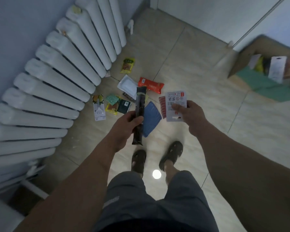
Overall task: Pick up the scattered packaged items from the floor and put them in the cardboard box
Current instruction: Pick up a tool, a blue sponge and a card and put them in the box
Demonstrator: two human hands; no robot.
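Note:
My left hand [128,124] grips a long black packet [139,104], held upright above the floor. In my right hand [189,113] is a white card pack with red pieces [174,102], pinched under the thumb. Several packaged items lie on the tiled floor ahead: a red pouch [151,84], a white flat pack [126,85], a blue ribbed pack [151,118], a yellow snack bag [128,65], a green pack [112,99], a dark green card [124,106] and a white carded item [99,109]. The cardboard box [248,54] stands at the far right with several items inside.
A white radiator [57,77] runs along the left wall, close to the scattered items. My feet in dark sandals [171,154] stand just behind the pile. A white door and wall [208,14] close off the far side. Open tiled floor lies between me and the box.

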